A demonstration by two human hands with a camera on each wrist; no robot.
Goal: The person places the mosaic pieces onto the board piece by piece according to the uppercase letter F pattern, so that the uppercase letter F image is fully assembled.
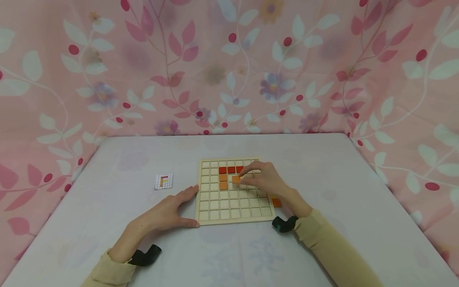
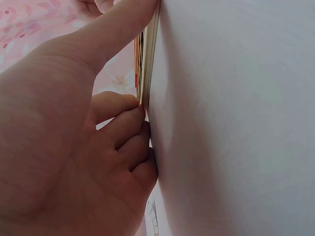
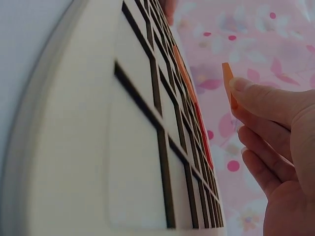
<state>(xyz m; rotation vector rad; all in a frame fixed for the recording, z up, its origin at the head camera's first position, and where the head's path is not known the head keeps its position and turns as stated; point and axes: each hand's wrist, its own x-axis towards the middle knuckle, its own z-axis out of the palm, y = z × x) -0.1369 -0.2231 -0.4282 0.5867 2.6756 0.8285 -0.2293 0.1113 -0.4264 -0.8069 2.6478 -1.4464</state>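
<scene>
A wooden grid board (image 1: 236,221) lies on the table. My left hand (image 1: 163,213) rests at its left side, thumb and fingers spread, the fingertips touching the frame. In the left wrist view the fingers (image 2: 118,115) meet the board's thin edge. My right hand (image 1: 267,179) pinches an orange square tile (image 1: 236,179) between thumb and fingers over the upper middle of the grid. The right wrist view shows this tile (image 3: 227,83) tilted and held above the board surface (image 3: 74,147). Red tiles (image 1: 222,170) form a row, with orange tiles (image 1: 223,185) in a column below its left end.
A small card (image 1: 163,181) with a coloured grid pattern lies left of the board. More orange tile (image 1: 277,203) shows beside the board's right edge, partly behind the right wrist. A white cloth (image 1: 229,255) covers the table; a pink floral curtain (image 1: 229,71) hangs behind.
</scene>
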